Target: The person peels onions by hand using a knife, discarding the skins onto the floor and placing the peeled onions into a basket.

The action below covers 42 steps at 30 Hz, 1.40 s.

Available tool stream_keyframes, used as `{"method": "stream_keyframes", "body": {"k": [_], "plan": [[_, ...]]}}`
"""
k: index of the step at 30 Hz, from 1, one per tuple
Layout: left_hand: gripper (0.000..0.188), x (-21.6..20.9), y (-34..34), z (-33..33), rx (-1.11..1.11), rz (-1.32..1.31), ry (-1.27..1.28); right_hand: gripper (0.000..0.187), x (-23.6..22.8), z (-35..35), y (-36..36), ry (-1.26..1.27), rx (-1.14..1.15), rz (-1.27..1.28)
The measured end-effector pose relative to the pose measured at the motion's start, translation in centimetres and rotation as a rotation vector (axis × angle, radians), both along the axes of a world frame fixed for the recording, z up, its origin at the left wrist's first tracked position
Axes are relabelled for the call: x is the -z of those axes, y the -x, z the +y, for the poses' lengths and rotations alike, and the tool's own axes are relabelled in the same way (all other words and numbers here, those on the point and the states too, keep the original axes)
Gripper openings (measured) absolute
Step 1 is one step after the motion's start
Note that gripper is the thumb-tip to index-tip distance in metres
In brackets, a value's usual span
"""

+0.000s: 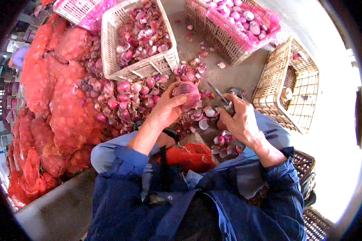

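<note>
My left hand [167, 105] is wrapped round a large red onion [188, 93], held up in front of me with the thumb across its near side. A short way to the right, my right hand [240, 117] is closed on a small knife [217, 91], whose thin blade points up and left toward the onion without touching it. The knife's handle is mostly hidden by my fingers. Below my hands lie loose onion skins [204, 123] and trimmings. Left of the held onion spreads a heap of unpeeled red onions [124, 98].
A white crate [138, 72] of onion skins stands ahead. Beyond it to the right, a pink-lined crate [219, 38] holds peeled onions. A yellowish crate [265, 88] lies tilted at the right. Red mesh sacks [64, 108] pile up at the left. A red net bag [191, 157] lies between my legs.
</note>
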State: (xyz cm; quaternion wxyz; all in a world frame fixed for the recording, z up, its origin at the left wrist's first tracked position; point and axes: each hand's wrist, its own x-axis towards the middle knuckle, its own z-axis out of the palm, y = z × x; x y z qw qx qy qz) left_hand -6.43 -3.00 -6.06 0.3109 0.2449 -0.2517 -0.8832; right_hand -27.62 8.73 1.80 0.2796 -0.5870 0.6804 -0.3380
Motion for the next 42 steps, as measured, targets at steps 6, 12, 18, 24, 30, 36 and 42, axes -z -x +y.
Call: {"method": "stream_keyframes", "body": {"k": [6,12,18,24,30,36,42], "plan": [[0.079,-7.5,-1.0,4.1,0.067,0.261,-0.111,0.046,0.2,1.4,-1.3,0.159,-0.12,0.213],[0.08,-9.4,-2.1,7.4,0.057,0.062,0.134,0.061,-1.4,2.5,-2.5,0.303,-0.139,0.318],[0.077,-8.5,-2.7,8.1,-0.011,0.146,0.182,0.071,-2.1,3.5,-3.6,0.469,-0.2,0.361],[0.076,-7.9,-2.7,8.3,-0.069,0.045,0.212,0.06,-1.2,3.2,-3.7,0.455,-0.213,0.325],[0.073,-7.0,-2.1,8.4,-0.119,0.06,0.286,0.041,-0.7,2.7,-3.6,0.421,-0.227,0.321],[0.069,-5.8,-2.7,8.5,-0.068,0.095,0.153,0.031,1.8,2.1,-3.1,0.405,-0.211,0.313],[0.075,-6.5,-3.2,8.2,-0.013,0.171,0.121,0.031,5.6,1.9,0.3,0.035,-0.161,0.409]]}}
